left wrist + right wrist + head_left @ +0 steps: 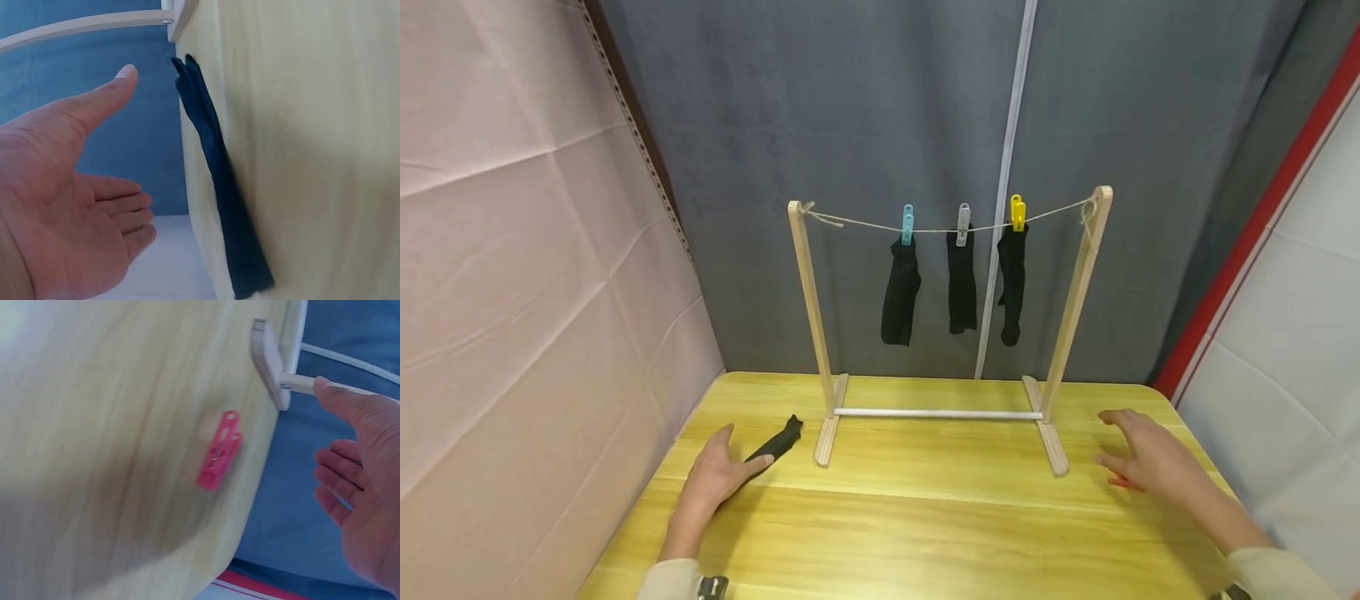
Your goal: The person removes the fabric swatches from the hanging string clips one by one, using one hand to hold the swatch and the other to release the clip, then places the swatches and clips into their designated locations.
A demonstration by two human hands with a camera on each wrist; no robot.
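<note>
The black sock (775,447) lies flat on your worktop (925,517), just left of the wooden rack (827,417). Your left hand (715,477) hovers beside it, grip spread and holding nothing. Your right hand (1150,458) hangs equally open over the red clothespin (219,450), near the rack's other foot.

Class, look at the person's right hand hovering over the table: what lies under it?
Under the right hand a red clothes peg lies flat on the wooden table. In the head view the hand covers most of it; the right wrist view shows it whole, untouched.
</note>
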